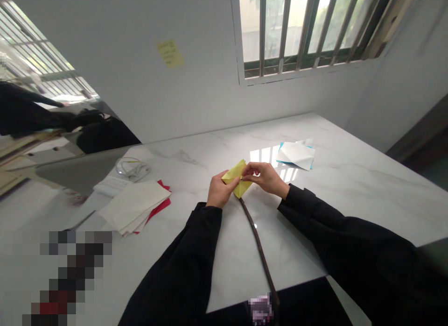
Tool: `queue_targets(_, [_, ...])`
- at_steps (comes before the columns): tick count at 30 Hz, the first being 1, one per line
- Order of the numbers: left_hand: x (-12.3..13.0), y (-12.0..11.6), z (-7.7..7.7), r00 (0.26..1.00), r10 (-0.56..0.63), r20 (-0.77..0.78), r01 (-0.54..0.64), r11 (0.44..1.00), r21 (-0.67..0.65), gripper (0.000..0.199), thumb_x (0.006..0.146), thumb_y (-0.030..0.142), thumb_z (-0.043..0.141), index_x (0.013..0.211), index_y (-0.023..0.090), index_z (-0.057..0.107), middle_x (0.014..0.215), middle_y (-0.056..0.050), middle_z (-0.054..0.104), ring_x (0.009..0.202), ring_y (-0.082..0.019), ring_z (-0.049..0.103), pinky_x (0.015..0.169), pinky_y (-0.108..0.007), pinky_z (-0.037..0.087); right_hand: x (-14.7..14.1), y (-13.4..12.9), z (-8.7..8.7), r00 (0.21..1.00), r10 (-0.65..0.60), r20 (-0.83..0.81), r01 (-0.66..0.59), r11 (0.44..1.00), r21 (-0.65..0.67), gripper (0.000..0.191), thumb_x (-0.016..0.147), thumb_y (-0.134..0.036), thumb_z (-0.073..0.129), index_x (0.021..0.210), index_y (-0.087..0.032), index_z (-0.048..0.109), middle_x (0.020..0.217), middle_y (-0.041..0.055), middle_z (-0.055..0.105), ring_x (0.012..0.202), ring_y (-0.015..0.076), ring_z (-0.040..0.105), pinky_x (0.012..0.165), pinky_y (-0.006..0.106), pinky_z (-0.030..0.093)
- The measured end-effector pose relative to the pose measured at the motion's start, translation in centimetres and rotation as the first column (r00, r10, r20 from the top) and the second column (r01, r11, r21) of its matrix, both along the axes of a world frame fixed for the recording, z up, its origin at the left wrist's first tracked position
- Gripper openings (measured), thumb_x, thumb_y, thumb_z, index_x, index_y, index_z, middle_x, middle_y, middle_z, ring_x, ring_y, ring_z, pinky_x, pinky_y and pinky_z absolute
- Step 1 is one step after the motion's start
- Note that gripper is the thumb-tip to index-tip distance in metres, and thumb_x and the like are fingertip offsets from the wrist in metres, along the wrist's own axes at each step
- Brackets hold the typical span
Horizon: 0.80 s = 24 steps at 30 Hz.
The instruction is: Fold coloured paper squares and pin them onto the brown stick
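Observation:
Both hands hold a folded yellow paper above the white marbled table. My left hand [220, 190] grips the left side of the yellow paper [235, 173], its thumb lying across the front. My right hand [268, 178] pinches the paper's right side with thumb and fingers closed. Creases show on the paper, and a point sticks up at its top. From beneath its lower corner a thin dark brown stick [258, 244] runs down toward the table's near edge; whether the two touch is hard to tell.
White and red sheets [140, 205] lie at the left, near a coiled white cable [132, 168]. White and blue sheets [296, 155] rest at the back right. The wall [206, 97] bears a yellow note [170, 53]. A dark-clothed person [24, 111] shows at far left.

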<state>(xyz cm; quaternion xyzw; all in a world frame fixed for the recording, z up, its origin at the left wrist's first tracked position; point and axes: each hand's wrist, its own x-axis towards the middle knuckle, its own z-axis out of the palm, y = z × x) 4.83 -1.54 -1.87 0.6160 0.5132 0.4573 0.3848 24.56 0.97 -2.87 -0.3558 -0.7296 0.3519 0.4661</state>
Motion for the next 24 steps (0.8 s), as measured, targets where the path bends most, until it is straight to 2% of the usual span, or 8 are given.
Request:
queue_targets(9, [0.09, -0.17, 0.21, 0.995, 0.041, -0.093, -0.035, 0.997, 0.063, 0.030, 0.075, 0.044, 0.077, 0.081, 0.014, 0.072, 0.070, -0.001, 0.065, 0.064, -0.015, 0.057, 0.058, -0.024, 0.043, -0.30, -0.02, -0.50, 0.998, -0.055, 0.000, 0.055, 0.998, -0.016, 0.018, 0.084, -0.036, 0.081, 0.084, -0.020, 0.073, 0.076, -0.0001, 0.072, 0.068, 0.0141, 0.057, 0.067, 0.028, 0.044])
queue_targets(20, [0.27, -0.25, 0.24, 0.996, 0.060, -0.066, -0.055, 0.996, 0.075, 0.027, 0.074, 0.041, 0.079, 0.079, 0.015, 0.071, 0.070, -0.001, 0.065, 0.064, -0.015, 0.056, 0.058, -0.024, 0.043, -0.85, -0.33, -0.74, 0.993, -0.088, -0.076, 0.083, 0.995, -0.060, 0.015, 0.083, -0.033, 0.081, 0.083, -0.020, 0.073, 0.078, 0.0001, 0.074, 0.067, 0.0142, 0.059, 0.067, 0.028, 0.046])
queue_targets(24, [0.49, -0.23, 0.34, 0.999, 0.041, 0.015, -0.041, 0.999, 0.034, 0.030, 0.071, 0.042, 0.080, 0.080, 0.015, 0.072, 0.071, -0.002, 0.066, 0.064, -0.015, 0.057, 0.059, -0.024, 0.044, -1.01, -0.39, -0.79, 0.990, -0.124, -0.070, 0.121, 0.992, -0.042, 0.013, 0.083, -0.031, 0.081, 0.083, -0.021, 0.074, 0.078, 0.0002, 0.074, 0.066, 0.0142, 0.059, 0.067, 0.029, 0.046])
